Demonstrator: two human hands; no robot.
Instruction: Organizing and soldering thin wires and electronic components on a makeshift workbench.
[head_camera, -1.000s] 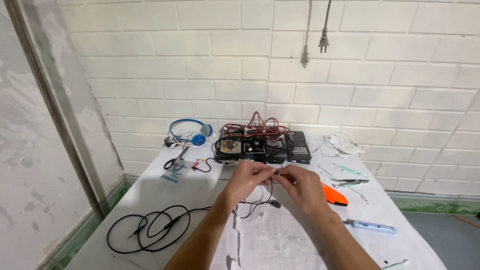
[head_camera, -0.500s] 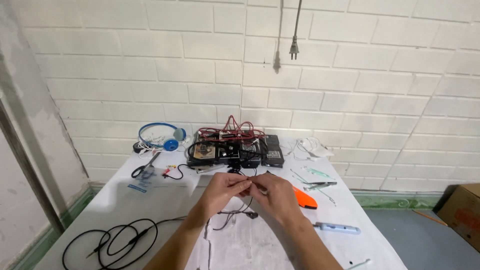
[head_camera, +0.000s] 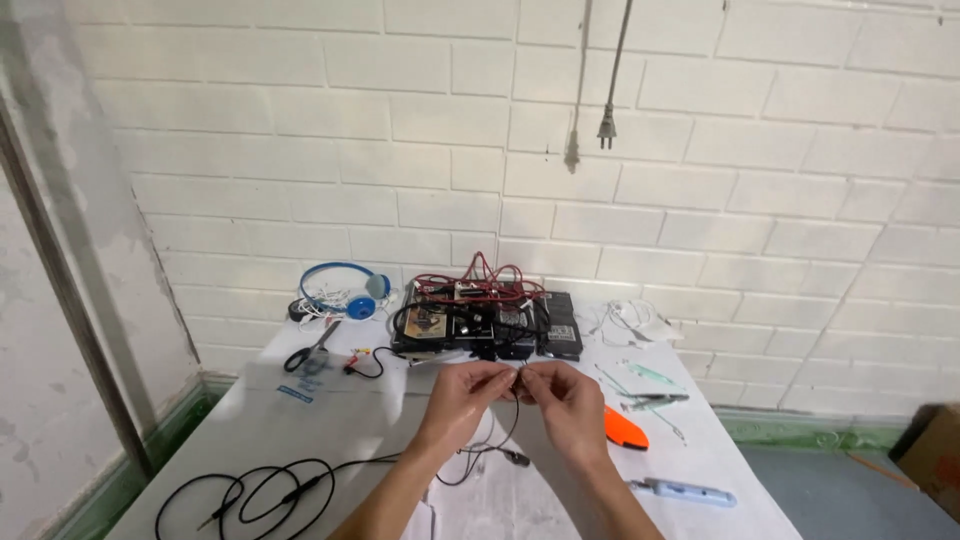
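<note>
At lower centre of the frame, the left hand (head_camera: 462, 392) and right hand (head_camera: 562, 395) both pinched a thin black wire (head_camera: 478, 462) above the surface (head_camera: 330, 425) (its slack trailing below); tugging apart could likely snap or strip it.

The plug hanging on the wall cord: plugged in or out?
Out. The plug dangles free against the white brick wall, prongs pointing down, with no socket in view around it.
</note>
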